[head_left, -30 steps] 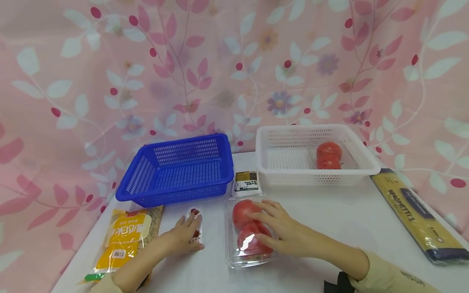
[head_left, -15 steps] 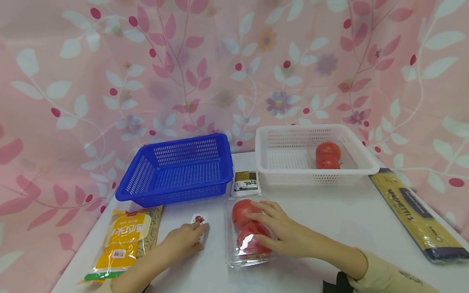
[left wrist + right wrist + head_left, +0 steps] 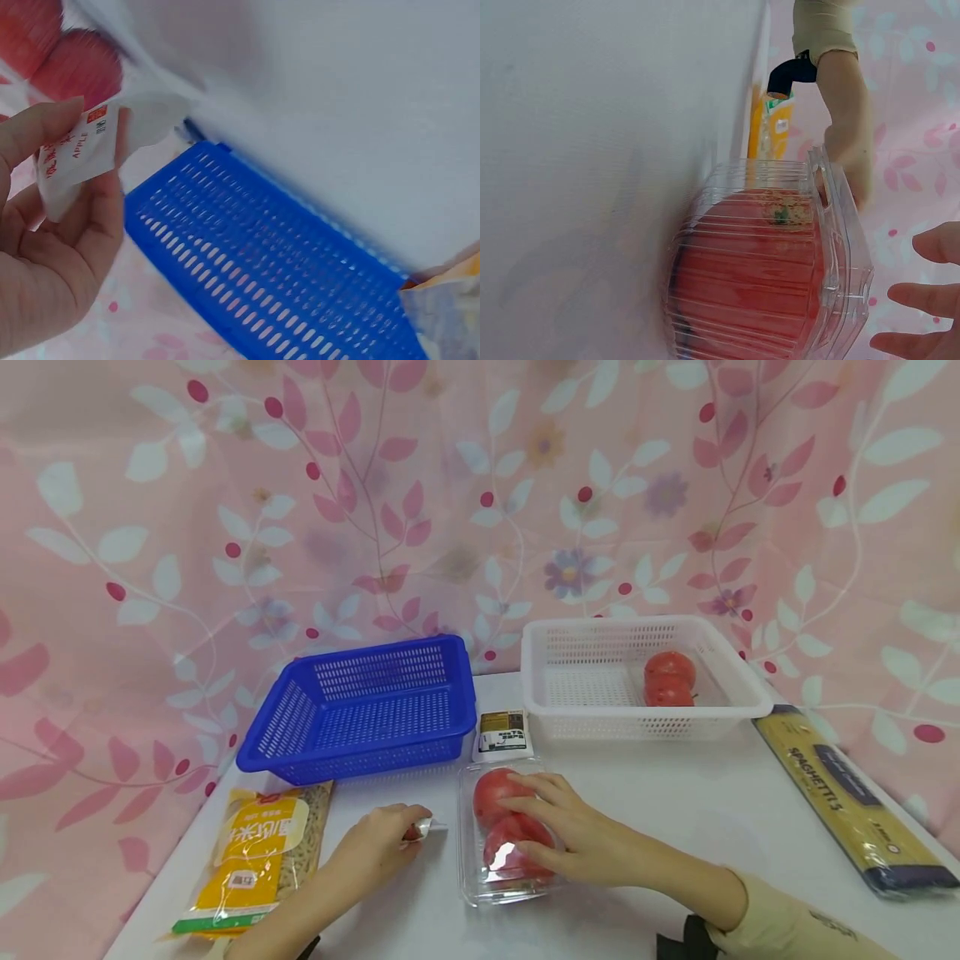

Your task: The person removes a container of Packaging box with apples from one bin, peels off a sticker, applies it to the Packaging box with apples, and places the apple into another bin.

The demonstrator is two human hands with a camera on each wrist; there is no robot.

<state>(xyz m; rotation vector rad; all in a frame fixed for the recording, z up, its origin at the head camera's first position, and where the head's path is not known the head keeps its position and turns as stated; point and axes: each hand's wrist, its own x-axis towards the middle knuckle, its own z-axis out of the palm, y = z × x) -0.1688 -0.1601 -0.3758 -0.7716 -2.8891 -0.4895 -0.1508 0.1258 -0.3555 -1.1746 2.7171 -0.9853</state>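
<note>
In the left wrist view, my left hand [image 3: 56,255] pinches a small white label [image 3: 90,146] printed with red characters and "APPLE" between thumb and fingers. The head view shows that left hand [image 3: 378,847] above the white table, left of a clear plastic box [image 3: 467,860]. Inside the box lie two red fruits [image 3: 495,797] that look like apples. My right hand [image 3: 581,835] has its fingers spread over the box lid; whether they touch it I cannot tell. In the right wrist view the right fingers [image 3: 930,300] lie beside the lid.
A blue basket [image 3: 360,764] stands behind the left hand. The white basket [image 3: 600,714] at back right holds red fruit [image 3: 670,681]. Around them lie a small packet [image 3: 504,735], a yellow grain bag [image 3: 258,852] and a spaghetti pack [image 3: 855,802].
My left hand has picked the label up from the table and turned with it, moving slightly right. The right hand stays over the box.
</note>
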